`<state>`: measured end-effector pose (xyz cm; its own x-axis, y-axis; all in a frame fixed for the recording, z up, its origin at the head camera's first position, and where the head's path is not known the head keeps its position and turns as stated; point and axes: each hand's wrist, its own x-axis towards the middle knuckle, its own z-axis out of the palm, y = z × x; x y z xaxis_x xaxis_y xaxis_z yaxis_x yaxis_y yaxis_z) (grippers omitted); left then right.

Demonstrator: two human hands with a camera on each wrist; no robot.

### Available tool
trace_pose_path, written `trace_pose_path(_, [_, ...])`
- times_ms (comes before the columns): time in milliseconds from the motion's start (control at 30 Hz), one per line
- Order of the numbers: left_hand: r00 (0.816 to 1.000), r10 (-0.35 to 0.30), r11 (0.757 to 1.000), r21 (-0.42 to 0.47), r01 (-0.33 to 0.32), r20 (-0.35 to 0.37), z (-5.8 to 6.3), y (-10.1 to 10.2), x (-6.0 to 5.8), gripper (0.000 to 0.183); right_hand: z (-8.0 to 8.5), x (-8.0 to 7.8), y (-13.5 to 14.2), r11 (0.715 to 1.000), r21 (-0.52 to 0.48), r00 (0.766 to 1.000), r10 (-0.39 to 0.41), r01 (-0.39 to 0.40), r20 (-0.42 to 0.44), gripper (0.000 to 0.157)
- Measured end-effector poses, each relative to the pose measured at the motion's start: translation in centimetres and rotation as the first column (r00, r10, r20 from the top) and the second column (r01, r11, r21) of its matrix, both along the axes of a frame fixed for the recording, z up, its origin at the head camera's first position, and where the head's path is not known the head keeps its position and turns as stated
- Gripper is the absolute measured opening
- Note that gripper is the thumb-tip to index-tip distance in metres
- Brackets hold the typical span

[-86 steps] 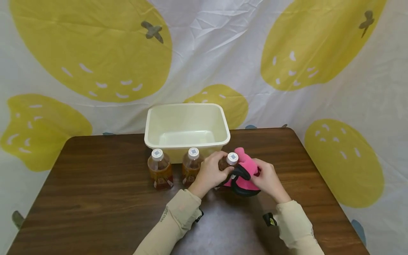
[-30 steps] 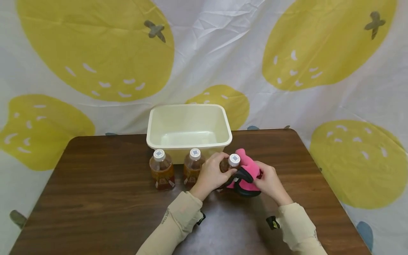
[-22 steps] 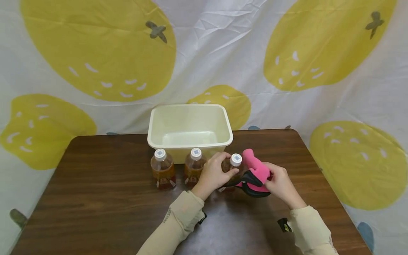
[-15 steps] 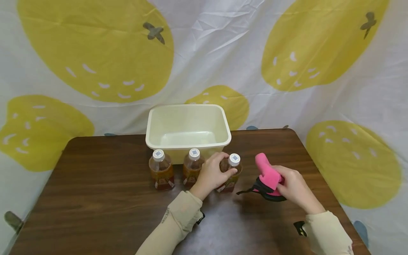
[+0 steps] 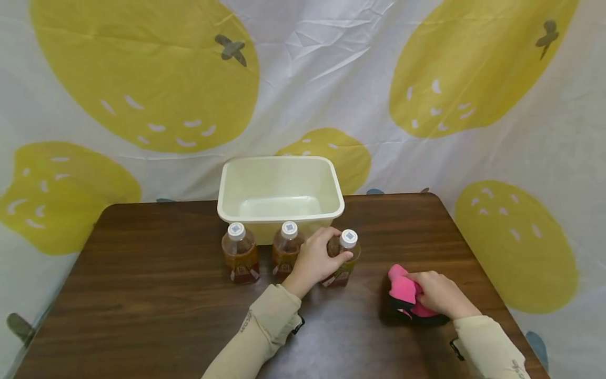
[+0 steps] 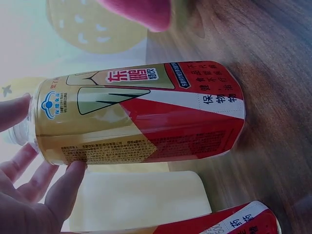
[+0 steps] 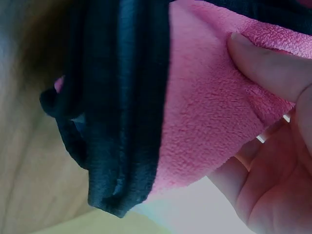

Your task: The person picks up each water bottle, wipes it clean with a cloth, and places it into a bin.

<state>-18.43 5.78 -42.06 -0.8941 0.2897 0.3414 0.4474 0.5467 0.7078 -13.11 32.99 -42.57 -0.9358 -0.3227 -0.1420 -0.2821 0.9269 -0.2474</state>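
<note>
A drink bottle (image 5: 349, 239) with a white cap stands upright on the table, its label gold and red in the left wrist view. My left hand (image 5: 316, 260) grips that bottle (image 6: 139, 117) around its upper part, just below the cap. Farther right, my right hand (image 5: 442, 293) pinches a pink fleecy cloth item (image 5: 402, 288) edged with black bands. Close up in the right wrist view, the thumb presses on the pink fabric (image 7: 204, 102) and the other fingers are partly hidden behind it. Whether this item touches the table cannot be told.
Two similar bottles, a left one (image 5: 241, 258) and a middle one (image 5: 286, 252), stand left of the held one. Behind them is a cream plastic tub (image 5: 281, 217) on the brown wooden table (image 5: 142, 300). A curtain with yellow fruit prints (image 5: 322, 95) hangs behind the table.
The pink item was against the held bottle; my right hand has drawn it away to the right and then lowered it towards the table. My left hand stays on the bottle.
</note>
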Motion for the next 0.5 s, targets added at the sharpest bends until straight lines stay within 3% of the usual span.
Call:
trace_pose_path(200, [1.000,-0.002,1.000,0.003,0.002,-0.006,-0.2,0.0,-0.1,0.039,-1.8,-0.3,-0.6,1.000,0.026,0.998,0.010,-0.012,0.059,0.033])
trace_pose_path(500, [1.000,0.000,1.000,0.005,0.000,-0.007,-0.3,0.0,-0.1,0.039,-3.0,-0.3,-0.9,0.999,0.047,0.999,0.016,-0.017,0.033,0.046])
